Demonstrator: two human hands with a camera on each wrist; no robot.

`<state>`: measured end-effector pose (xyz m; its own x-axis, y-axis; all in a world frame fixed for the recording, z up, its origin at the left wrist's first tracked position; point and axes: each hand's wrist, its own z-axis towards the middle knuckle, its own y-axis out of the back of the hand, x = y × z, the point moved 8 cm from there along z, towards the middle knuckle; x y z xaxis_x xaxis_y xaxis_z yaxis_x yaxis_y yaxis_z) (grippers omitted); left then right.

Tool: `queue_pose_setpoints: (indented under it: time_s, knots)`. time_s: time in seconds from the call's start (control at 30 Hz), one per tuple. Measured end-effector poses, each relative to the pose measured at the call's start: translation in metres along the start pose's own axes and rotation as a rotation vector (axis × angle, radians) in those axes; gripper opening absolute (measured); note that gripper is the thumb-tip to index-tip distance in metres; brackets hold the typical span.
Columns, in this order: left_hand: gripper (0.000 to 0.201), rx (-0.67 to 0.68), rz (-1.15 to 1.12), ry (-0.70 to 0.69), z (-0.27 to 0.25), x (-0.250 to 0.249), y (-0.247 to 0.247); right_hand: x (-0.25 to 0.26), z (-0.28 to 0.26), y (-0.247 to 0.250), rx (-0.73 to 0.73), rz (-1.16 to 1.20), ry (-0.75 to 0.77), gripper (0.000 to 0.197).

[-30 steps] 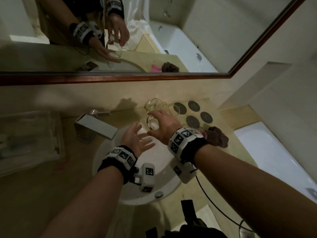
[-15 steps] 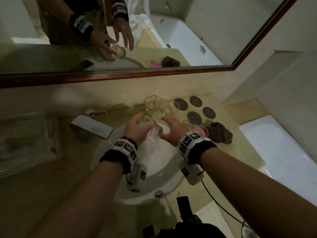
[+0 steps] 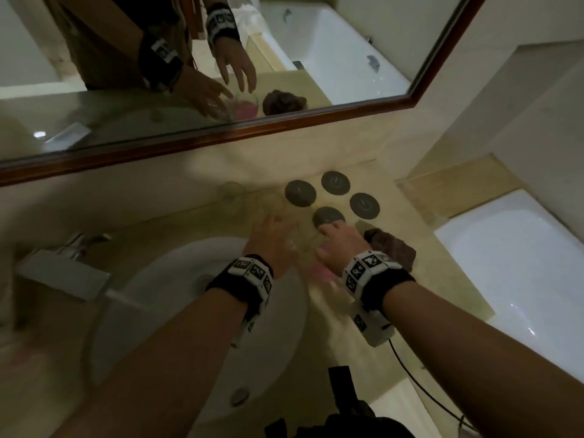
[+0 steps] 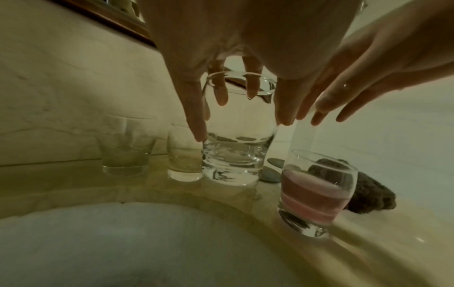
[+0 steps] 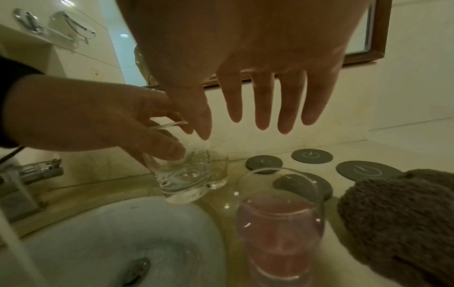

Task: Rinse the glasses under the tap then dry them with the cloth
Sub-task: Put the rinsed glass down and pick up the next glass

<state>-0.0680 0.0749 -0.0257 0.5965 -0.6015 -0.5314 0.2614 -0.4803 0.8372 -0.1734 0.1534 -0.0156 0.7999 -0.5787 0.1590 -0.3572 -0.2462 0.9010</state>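
Beige stone makes up the bathroom surface (image 3: 373,298), with a white round basin (image 3: 177,298) sunk into it at the lower left of the head view and a wood-framed mirror (image 3: 284,128) running across the top. At the left edge stands a square chrome tap (image 3: 63,273). The left hand (image 3: 271,245) grips a clear tumbler (image 5: 184,180) from above, thumb and fingers curled round its upper wall; in the right wrist view the tumbler is tilted and held just over the basin's far rim, at the centre of the frame. The right hand (image 5: 258,73) hangs with its fingers straight and spread, holding nothing, above a stemless glass with pink liquid (image 5: 280,229) that stands on the surface just right of the basin. Whether those fingers touch the glass cannot be told. Just right of that glass lies a crumpled brown cloth (image 5: 398,223). Behind the held tumbler, against the wall, two more clear glasses (image 4: 127,147) stand side by side in the left wrist view. Four dark round coasters (image 3: 335,183) sit in a cluster at the upper centre-right of the head view, near the cloth. A white bathtub (image 3: 518,257) fills the right edge.
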Motion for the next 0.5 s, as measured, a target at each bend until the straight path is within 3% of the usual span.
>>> queue_pose_setpoints:
  time_s: [0.1, 0.5]
  knots:
    - [0.042, 0.014, 0.140, -0.053, 0.030, -0.018, -0.018, -0.028, 0.020, 0.003, 0.015, 0.025, 0.032, 0.049]
    - [0.050, 0.187, 0.302, 0.064, 0.100, -0.019, -0.075, -0.077, 0.055, 0.003, 0.046, 0.122, 0.101, 0.054]
